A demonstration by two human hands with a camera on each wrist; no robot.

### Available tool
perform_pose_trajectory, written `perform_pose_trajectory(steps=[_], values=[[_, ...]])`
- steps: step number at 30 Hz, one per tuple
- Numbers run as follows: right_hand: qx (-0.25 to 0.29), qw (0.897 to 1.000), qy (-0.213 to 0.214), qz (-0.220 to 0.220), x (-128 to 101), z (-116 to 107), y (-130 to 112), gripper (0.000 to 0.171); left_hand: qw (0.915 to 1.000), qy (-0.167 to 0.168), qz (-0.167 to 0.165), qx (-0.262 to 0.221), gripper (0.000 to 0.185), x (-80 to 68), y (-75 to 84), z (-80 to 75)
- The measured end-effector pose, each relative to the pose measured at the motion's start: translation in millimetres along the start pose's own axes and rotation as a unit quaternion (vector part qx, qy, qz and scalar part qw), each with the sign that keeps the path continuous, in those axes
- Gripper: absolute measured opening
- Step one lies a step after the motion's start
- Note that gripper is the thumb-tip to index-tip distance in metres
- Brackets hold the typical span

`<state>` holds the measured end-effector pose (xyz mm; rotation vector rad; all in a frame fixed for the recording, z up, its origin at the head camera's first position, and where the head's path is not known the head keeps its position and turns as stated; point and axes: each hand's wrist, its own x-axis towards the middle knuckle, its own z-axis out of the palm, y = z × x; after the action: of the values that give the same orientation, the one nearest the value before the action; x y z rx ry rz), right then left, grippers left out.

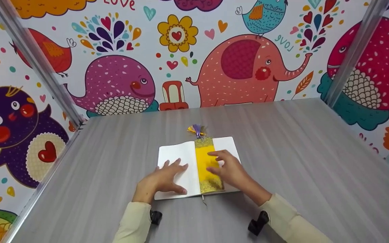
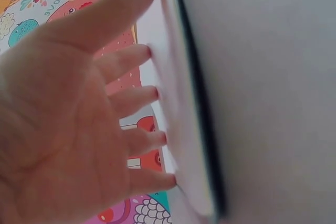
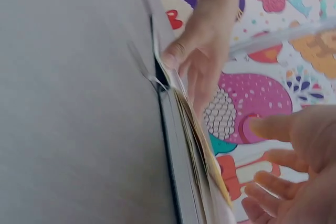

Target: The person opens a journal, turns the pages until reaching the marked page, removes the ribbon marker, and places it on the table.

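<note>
An open notebook [image 1: 177, 153] with white pages lies on the table. Along its right page, beside the fold, is a yellow bookmark [image 1: 205, 163] with glittery gold ends and a purple and yellow tassel [image 1: 198, 131] past the top edge. My left hand [image 1: 163, 179] rests on the left page with its fingers spread; in the left wrist view its fingertips press the paper. Over the bookmark is my right hand [image 1: 230, 168], its fingers loosely bent and holding nothing. The right wrist view shows those fingers [image 3: 278, 182] apart from the pages.
A thin ribbon [image 1: 204, 201] hangs from the notebook's lower edge onto the grey table [image 1: 113, 145]. Behind the table stands a wall [image 1: 177, 67] printed with cartoon animals, with metal posts [image 1: 353, 54] at the corners. A black band [image 1: 258, 222] sits by the right sleeve.
</note>
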<state>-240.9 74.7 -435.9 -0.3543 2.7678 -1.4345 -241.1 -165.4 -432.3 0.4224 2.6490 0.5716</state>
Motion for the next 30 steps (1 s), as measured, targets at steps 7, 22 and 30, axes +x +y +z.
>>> perform_pose_trajectory(steps=[7,22,30], values=[[0.068,0.987,0.007,0.146,20.7,-8.9,11.6,0.055,0.9999,0.001,-0.007,0.01,0.089,0.1,2.2,-1.9],[0.047,0.974,-0.051,0.217,49.9,-2.7,14.1,0.082,0.9998,-0.003,-0.007,0.02,0.089,0.7,3.8,-3.5],[-0.008,0.965,-0.076,0.25,57.7,0.1,8.1,0.09,0.9998,-0.009,-0.017,0.01,0.088,0.2,3.4,-1.1]])
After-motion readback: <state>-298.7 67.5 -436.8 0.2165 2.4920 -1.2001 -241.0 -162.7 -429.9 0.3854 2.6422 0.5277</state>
